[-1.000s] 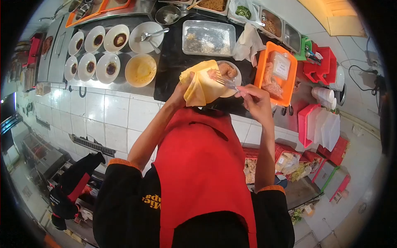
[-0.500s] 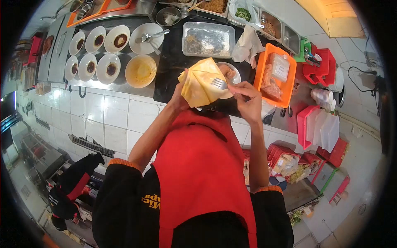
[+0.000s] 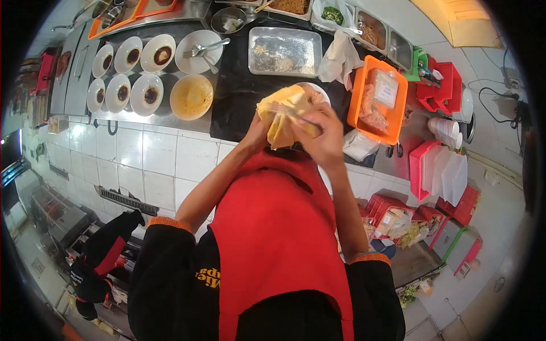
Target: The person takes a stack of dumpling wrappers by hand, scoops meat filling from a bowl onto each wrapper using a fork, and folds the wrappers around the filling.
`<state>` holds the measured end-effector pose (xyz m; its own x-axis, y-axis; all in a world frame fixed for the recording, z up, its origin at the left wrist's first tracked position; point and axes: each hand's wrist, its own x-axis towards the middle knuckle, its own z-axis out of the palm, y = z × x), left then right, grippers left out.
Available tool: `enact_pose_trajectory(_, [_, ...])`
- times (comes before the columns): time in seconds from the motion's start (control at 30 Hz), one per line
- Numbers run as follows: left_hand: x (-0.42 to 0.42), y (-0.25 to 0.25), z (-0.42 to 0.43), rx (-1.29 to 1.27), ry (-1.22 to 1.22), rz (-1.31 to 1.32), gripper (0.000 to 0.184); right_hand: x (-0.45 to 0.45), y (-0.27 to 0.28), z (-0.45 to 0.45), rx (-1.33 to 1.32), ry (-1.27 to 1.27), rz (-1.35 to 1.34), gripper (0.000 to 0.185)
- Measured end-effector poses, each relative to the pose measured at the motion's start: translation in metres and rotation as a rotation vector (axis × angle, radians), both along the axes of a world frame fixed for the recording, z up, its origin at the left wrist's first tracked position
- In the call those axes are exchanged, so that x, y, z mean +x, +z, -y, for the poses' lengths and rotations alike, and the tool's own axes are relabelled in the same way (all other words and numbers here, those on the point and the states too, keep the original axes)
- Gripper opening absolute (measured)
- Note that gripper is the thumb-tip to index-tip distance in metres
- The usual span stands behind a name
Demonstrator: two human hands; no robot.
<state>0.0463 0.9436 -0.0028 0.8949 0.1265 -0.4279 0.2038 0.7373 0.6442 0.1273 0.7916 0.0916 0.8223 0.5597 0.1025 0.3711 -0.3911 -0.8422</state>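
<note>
My left hand [image 3: 259, 132] is closed around a stack of yellow wonton wrappers [image 3: 281, 135], which bends and folds above the counter. In my right hand [image 3: 326, 136] I grip a fork [image 3: 307, 121]; motion smears its tines, which lie across the wrappers. Just behind them, a white bowl [image 3: 325, 96] of pinkish raw filling [image 3: 311, 92] is partly hidden by the wrappers and my right hand. A shallow metal tray [image 3: 286, 37] with pale residue sits farther back on the black surface.
Left stand several white bowls [image 3: 141, 105] with dark sauce, a yellow-stained bowl [image 3: 199, 85] and a plate [image 3: 187, 59] with cutlery. An orange tray [image 3: 354, 113] holding packed meat lies right, beside a crumpled cloth [image 3: 339, 59]. Behind left, a co-worker [image 3: 108, 250] bends over another counter.
My right hand has moved left and inward, carrying the fork farther over the wrappers. The wrappers have shifted slightly right and now look more folded, with my left hand still gripping them.
</note>
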Motion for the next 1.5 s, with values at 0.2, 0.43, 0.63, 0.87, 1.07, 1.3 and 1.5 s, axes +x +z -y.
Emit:
enact_pose_trajectory(0.2, [-0.017, -0.059, -0.029, -0.672, -0.114, 0.141, 0.069, -0.017, 0.009, -0.002, 0.114, 0.109, -0.448, 0.021])
enact_pose_trajectory(0.43, [-0.063, -0.12, -0.044, -0.493, 0.005, -0.115, 0.067, 0.019, -0.06, 0.073, -0.544, -0.126, -0.113, 0.02])
enact_pose_trajectory(0.63, [-0.046, -0.129, -0.019, -0.557, -0.124, -0.07, 0.063, 0.011, -0.063, 0.066, -0.738, -0.062, 0.062, 0.018])
enact_pose_trajectory(0.87, [-0.041, -0.132, -0.016, -0.608, -0.147, -0.058, 0.064, 0.006, -0.063, 0.064, -0.732, 0.061, -0.007, 0.013])
enact_pose_trajectory(1.07, [-0.041, -0.133, -0.016, -0.571, -0.141, -0.048, 0.063, 0.008, -0.083, 0.075, -0.819, -0.01, 0.0, 0.013])
enact_pose_trajectory(1.3, [-0.044, -0.141, -0.017, -0.506, -0.139, -0.07, 0.06, 0.01, -0.08, 0.073, -0.772, -0.041, -0.048, 0.016])
enact_pose_trajectory(1.5, [-0.045, -0.101, -0.027, -0.533, -0.068, -0.1, 0.057, 0.021, -0.09, 0.093, -0.231, 0.075, -0.476, 0.019])
